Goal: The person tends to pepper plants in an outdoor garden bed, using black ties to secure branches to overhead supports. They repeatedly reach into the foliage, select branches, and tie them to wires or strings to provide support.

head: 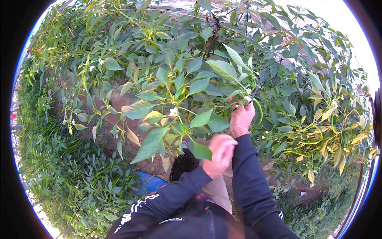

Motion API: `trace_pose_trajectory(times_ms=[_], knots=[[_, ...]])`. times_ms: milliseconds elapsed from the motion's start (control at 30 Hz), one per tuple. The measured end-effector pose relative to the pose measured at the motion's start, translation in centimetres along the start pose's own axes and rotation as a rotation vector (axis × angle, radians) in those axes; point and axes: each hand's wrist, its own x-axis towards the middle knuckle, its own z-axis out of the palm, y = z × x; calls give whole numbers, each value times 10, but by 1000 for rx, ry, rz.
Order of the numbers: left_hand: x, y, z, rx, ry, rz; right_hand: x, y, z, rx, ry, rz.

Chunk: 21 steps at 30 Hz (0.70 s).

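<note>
My right hand (242, 119) reaches up into a chili pepper plant, its fingers closed around a leafy branch (243, 80) with white flowers. Beside those fingers hangs a curved green chili pepper (259, 113). A dark strip-like tie (258, 85) rises from the same spot; whether my fingers grip it too is hard to see. Lower and to the left, my left hand (219, 155) is blurred, in front of my right cuff, with its fingers bent. Close to it is a broad green leaf (200, 151) on a flowering stem (179, 115). Nothing shows clearly in the left hand.
Several chili peppers (309, 142) hang among yellowing leaves at the right. A support wire (161, 11) with a dark knotted tie (215, 27) crosses the top. Dense pepper plants (74, 167) fill the left. Something blue (150, 182) lies low near my body. Bare soil (119, 103) shows between plants.
</note>
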Motion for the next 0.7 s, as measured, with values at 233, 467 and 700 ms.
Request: trace_pose_trajectory(times_ms=[233,467,700], knots=[[55,-46,40,-384,93,-330,7,-2,-24,-123,-71,49],[91,-37,55,-204,369,-206,11,-14,-24,10,-158,138],[118,-53,42,-99,310,-136,9,-14,-29,-123,-210,95]])
